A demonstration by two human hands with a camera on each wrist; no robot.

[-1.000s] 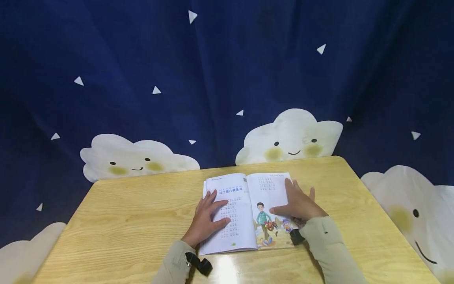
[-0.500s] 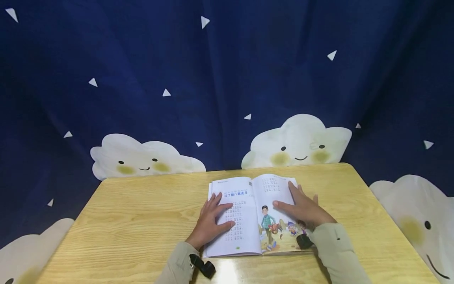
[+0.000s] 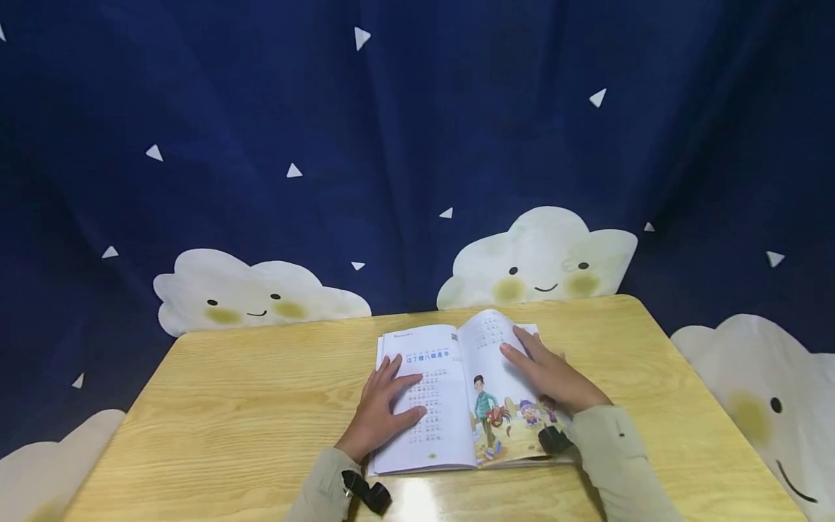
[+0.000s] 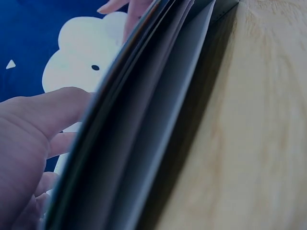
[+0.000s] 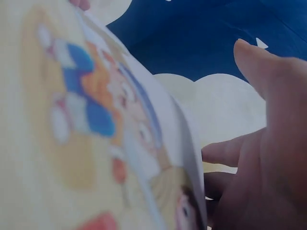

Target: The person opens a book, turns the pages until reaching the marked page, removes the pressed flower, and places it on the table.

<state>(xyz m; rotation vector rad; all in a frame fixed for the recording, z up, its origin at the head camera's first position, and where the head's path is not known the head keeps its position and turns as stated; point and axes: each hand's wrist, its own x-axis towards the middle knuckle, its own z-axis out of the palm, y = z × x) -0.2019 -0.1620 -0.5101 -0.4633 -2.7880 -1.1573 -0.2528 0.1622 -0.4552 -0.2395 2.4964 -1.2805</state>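
An open picture book point(image 3: 443, 435) lies on the table, with Chinese text on its left page and a drawing of a person holding a rooster on the right page point(image 3: 481, 362). My left hand point(image 3: 381, 409) rests on the left page, fingers spread. In the left wrist view its thumb point(image 4: 62, 108) lies against the book's edge point(image 4: 120, 139). My right hand point(image 3: 554, 377) is at the outer side of the right page, which bows upward. In the right wrist view the fingers point(image 5: 225, 153) reach behind the page's edge, while the thumb stands apart; fingertip contact is partly hidden.
The book sits near the middle of a light wooden table point(image 3: 261, 406). Behind the table hangs a dark blue curtain point(image 3: 248, 94) with white triangles and smiling clouds point(image 3: 541, 246). A black strap with a small device point(image 3: 367, 493) is on the left sleeve.
The right page has risen from lying nearly flat to a bowed curve, and the page beneath shows at the top right. My right hand shifted inward with it; the left hand stays on its page.
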